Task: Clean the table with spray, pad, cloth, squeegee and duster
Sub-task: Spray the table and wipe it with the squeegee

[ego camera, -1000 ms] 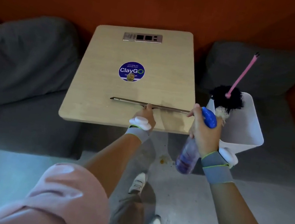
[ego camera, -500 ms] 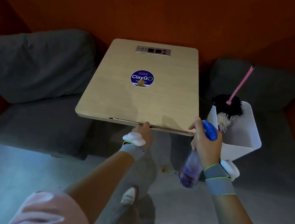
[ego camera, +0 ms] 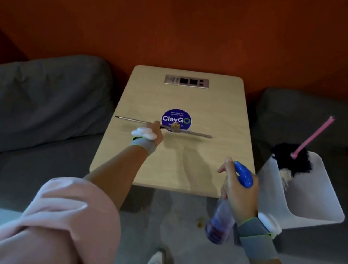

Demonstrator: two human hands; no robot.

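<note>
L hand [ego camera: 155, 132] gripping squeegee [ego camera: 193, 133], blade lying across table [ego camera: 184, 175], tip nearly at L edge, bare top toward R. R hand [ego camera: 239, 195] clutching spray bottle [ego camera: 220, 222] at near-R corner.

The left arm reaches straight forward, its pink sleeve [ego camera: 57, 216] bunched above the elbow, and the left hand [ego camera: 156, 134] grips the squeegee [ego camera: 191, 132], back of the hand up. The right arm is bent nearer the body; the right hand [ego camera: 238, 193] wraps round the spray bottle [ego camera: 220, 222] neck, one finger stretched forward. Each wrist wears a grey band [ego camera: 143, 145].
</note>
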